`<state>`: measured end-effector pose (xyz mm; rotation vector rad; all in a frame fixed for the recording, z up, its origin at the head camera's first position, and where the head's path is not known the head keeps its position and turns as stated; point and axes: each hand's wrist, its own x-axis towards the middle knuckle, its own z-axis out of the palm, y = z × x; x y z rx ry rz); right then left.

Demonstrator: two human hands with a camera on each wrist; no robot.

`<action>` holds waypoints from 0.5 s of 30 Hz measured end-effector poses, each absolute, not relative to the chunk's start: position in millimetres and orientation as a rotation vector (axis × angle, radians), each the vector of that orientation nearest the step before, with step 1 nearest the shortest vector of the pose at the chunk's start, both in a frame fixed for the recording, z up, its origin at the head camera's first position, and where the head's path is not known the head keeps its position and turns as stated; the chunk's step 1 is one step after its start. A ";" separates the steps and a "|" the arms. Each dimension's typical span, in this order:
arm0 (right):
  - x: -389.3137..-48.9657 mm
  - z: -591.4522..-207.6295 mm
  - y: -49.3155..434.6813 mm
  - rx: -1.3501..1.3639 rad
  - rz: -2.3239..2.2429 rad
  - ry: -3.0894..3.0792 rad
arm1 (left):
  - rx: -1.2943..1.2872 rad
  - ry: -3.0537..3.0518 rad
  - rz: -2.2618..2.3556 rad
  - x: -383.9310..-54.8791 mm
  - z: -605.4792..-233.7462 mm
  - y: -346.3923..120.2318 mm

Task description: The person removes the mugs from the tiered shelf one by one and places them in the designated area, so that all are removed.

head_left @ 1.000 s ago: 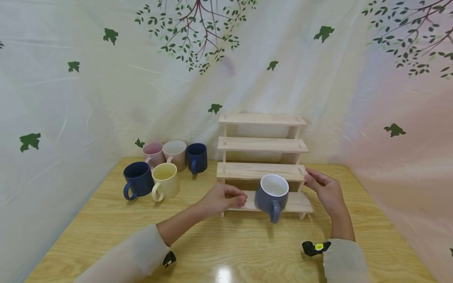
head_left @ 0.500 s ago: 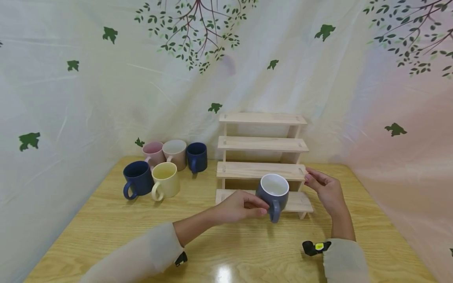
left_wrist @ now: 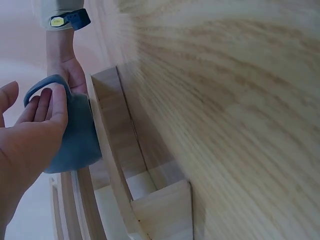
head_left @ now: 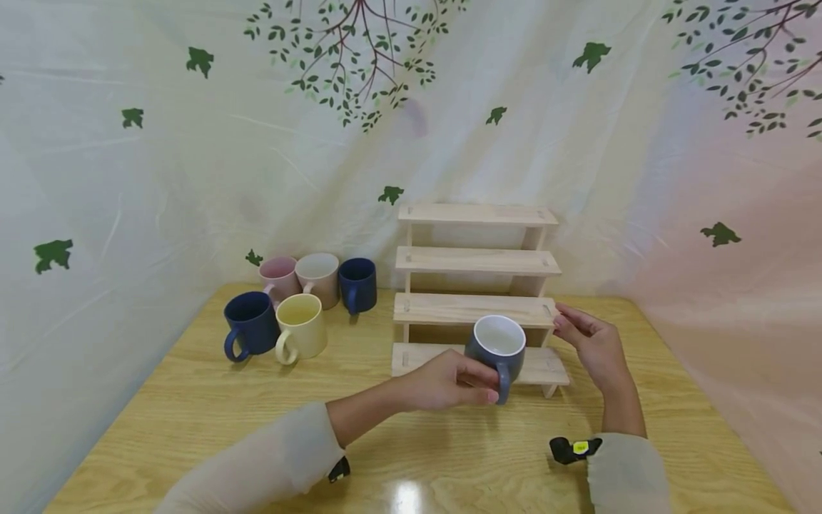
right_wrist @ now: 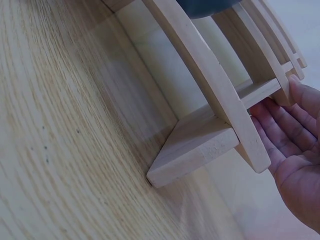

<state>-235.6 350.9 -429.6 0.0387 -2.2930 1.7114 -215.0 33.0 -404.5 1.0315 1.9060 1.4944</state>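
A blue-grey mug [head_left: 491, 357] with a white inside stands on the lowest step of a wooden tiered shelf [head_left: 475, 308], its handle toward the front. My left hand [head_left: 443, 382] is at the mug's left front, fingertips right at the handle. In the left wrist view, the fingers [left_wrist: 57, 107] overlap the handle loop and the thumb stands apart from it. At the shelf's right end my right hand [head_left: 594, 350] pinches the second step from the bottom. The right wrist view shows that thumb on the step's end, with the fingers [right_wrist: 285, 125] bent beneath.
Several mugs stand on the wooden table [head_left: 411, 450] left of the shelf: two navy mugs [head_left: 250, 325], a yellow mug [head_left: 302, 328], a pink mug [head_left: 278, 275] and a whitish mug [head_left: 321, 282]. A printed cloth [head_left: 308, 171] hangs behind the table.
My left hand has moved right, from beside the mug to its handle. The mug's handle has swung slightly to the right. My right hand keeps its place on the shelf.
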 end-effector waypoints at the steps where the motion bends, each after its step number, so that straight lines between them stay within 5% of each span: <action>1: -235.7 -429.7 351.1 0.038 1.714 -2.292 | 1.014 1.889 1.503 -214.7 -405.2 33.8; 15: -234.7 -428.4 351.4 0.031 1.716 -2.296 | 0.767 1.420 1.711 -213.0 -417.6 38.7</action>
